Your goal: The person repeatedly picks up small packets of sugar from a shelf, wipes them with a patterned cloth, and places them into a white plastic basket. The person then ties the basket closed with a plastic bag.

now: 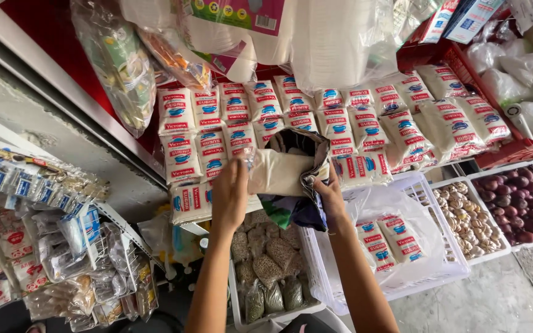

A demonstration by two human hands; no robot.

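Holding one cloth sack (pixel 285 169) | left hand (pixel 229 194), right hand (pixel 330 198): both grips apparently clasping it

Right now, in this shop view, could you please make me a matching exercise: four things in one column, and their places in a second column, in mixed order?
Things:
1. cream cloth bag
2. tray of dark red onions
3. white plastic basket
4. small clear bags of grains

Places:
A. far right edge
B. between the left hand and the right hand
C. low centre, under the forearms
D. right of the right hand, holding two white sugar packets

Pairs: 1-B, 2-A, 3-D, 4-C
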